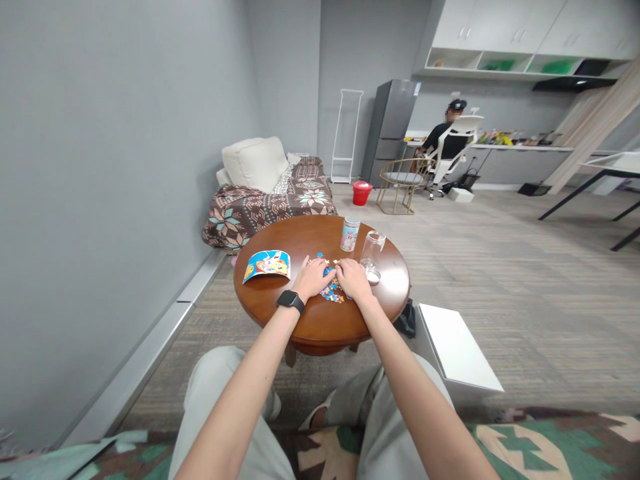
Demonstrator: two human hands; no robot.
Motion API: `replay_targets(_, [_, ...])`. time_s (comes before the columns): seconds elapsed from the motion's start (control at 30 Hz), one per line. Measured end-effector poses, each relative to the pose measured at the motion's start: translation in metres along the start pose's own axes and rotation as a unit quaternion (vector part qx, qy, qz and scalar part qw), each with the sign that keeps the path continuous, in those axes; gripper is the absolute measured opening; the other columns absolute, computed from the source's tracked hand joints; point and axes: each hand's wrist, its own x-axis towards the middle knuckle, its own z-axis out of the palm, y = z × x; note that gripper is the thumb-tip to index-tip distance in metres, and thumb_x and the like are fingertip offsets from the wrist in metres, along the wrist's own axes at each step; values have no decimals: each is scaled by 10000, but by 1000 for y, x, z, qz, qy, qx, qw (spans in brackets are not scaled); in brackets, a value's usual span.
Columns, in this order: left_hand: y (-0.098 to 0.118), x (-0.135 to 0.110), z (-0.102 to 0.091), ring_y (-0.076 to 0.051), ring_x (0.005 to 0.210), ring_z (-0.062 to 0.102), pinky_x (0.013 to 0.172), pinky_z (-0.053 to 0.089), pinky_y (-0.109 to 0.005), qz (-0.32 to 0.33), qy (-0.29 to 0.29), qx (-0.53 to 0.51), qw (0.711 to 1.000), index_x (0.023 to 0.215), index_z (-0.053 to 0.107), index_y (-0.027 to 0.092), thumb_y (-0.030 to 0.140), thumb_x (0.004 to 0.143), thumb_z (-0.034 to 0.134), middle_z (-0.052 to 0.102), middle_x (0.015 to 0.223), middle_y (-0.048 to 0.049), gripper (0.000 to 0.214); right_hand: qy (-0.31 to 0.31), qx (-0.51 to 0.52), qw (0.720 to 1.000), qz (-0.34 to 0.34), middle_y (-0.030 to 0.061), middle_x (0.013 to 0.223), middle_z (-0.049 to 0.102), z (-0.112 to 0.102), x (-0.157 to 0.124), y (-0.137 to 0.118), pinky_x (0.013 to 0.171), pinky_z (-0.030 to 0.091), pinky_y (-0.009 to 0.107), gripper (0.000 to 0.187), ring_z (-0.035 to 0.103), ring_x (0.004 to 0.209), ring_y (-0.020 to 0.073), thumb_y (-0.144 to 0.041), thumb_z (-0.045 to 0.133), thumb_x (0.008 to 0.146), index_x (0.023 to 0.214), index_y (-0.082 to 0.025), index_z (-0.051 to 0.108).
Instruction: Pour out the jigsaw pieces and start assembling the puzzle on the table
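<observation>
**A:** ok so how far along does this look? going left to right.

**B:** far left of the bench (310,233) there's a colorful picture sheet (267,265), bent so it bows up a bit. Next comes the left hand (313,277), palm down, fingers loose and spread at the pile's edge, not clenched on anything I can see.

**A:** and the pile itself?

**B:** small multicolored pieces (331,290), heaped mid-bench between the hands. They all look loose, so I'd call it early: poured out, nothing joined that I can spot. Can't tell what's under the palms tho. Right hand (353,278) is the same deal, relaxed and palm down on the pile's right edge.

**A:** containers?

**B:** two, both right of center. Pastel can (350,235) stands upright on the far side; top looks covered, so contents are anyone's guess. Right of it, a clear jar (371,252), nothing visible inside. Pale disc at its near end, lid or base, can't tell.
</observation>
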Motion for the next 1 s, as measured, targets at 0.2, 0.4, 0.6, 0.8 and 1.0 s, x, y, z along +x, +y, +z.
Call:
replay_targets(0.2, [1,-1,-2,-233,1249,552,1203,206,-506,6,3,4,1000,1131,660,194,416,989,367,658,1281,-93,394,-7,21,1000,-2,130,1327,624,5,1,3,1101,316,423,317,501,1296,246,-267,424,968,1142,-186,676])
replay_targets(0.4, [3,-3,-9,-225,1201,574,1194,240,-458,-5,16,-8,1000,1141,634,181,408,983,383,677,1229,-87,373,-14,13,1000,-12,136,1208,669,1,1,3,1017,380,386,324,577,1149,252,-283,432,967,1114,-158,692])
replay_targets(0.6, [0,-3,-7,-239,1193,570,1155,303,-453,-18,10,3,1000,1110,641,185,382,976,382,663,1226,-102,352,-2,15,1000,-17,118,1105,692,-2,0,1,956,397,354,252,589,1066,236,-244,444,948,1003,-174,680])
replay_targets(0.8, [-2,-2,-3,-250,1273,527,1180,281,-474,-26,6,-6,1000,1158,640,190,375,969,379,594,1350,-116,372,-10,22,1000,-16,108,1053,705,-2,1,3,950,399,348,249,596,1048,227,-233,442,948,981,-174,682])
replay_targets(1.0, [-1,-2,-4,-248,1347,476,1188,265,-507,-26,3,-14,1000,1185,628,212,365,959,397,563,1414,-111,358,-21,14,999,-23,116,1155,677,-3,1,4,979,411,365,333,584,1073,238,-202,414,944,1021,-171,737])
